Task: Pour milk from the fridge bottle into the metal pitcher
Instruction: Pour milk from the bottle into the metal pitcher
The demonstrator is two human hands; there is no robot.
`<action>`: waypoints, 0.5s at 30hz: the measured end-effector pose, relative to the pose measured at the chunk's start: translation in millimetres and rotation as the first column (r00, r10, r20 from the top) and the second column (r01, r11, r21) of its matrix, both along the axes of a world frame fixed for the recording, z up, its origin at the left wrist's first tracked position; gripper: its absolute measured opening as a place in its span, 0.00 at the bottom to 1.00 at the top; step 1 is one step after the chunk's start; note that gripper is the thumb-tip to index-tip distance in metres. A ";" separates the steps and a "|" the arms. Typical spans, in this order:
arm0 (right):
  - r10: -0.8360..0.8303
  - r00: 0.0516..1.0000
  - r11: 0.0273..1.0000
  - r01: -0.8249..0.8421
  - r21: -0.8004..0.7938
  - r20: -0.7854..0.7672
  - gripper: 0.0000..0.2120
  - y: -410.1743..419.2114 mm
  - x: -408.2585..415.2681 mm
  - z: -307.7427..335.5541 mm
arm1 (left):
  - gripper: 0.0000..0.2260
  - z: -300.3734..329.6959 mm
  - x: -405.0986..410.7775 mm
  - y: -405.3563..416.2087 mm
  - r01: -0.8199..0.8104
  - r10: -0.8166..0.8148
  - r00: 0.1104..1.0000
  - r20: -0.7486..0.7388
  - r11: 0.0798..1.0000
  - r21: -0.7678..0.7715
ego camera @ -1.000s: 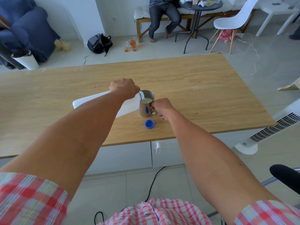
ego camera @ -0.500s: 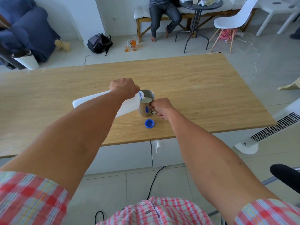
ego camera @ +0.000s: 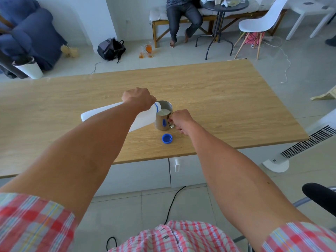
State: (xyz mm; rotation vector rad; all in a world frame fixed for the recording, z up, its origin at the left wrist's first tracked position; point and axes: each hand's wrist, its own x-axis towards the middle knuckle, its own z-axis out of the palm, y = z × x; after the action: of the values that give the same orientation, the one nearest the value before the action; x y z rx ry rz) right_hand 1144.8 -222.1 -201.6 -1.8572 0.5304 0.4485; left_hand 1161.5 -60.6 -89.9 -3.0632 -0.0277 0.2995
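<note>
A white plastic milk bottle (ego camera: 101, 113) lies tipped almost flat above the wooden table (ego camera: 227, 99), its blue-ringed mouth over the rim of the metal pitcher (ego camera: 162, 122). My left hand (ego camera: 139, 98) grips the bottle near its neck. White milk fills much of the pitcher, which stands upright near the table's front edge. My right hand (ego camera: 179, 120) is closed on the pitcher's handle at its right side. The blue bottle cap (ego camera: 167, 138) lies on the table just in front of the pitcher.
A white tower fan (ego camera: 309, 140) stands at the table's right front corner. Beyond the table a person sits on a bench (ego camera: 183, 17), near a round dark table (ego camera: 221, 8) and a white chair (ego camera: 261, 22). A black backpack (ego camera: 111, 49) lies on the floor.
The bottle stays tipped over the pitcher and both hands hold their places. The milk level in the pitcher looks slightly higher.
</note>
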 end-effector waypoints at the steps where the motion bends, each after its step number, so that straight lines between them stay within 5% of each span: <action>1: -0.002 1.000 1.000 0.002 -0.001 0.000 0.10 0.0 -0.1 -0.4 | 0.13 -0.1 0.1 0.1 0.002 -0.002 1.000 0.001 1.000 -0.002; 15: -0.018 1.000 1.000 0.018 0.010 -0.004 0.12 1.1 0.1 -1.5 | 0.13 -0.4 1.2 -1.4 0.006 -0.006 1.000 -0.002 1.000 0.005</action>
State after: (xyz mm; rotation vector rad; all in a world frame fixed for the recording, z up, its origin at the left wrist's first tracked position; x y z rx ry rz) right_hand 1144.9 -220.9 -203.0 -1.8406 0.5462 0.4419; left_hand 1162.7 -62.0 -90.3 -3.0579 -0.0197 0.3015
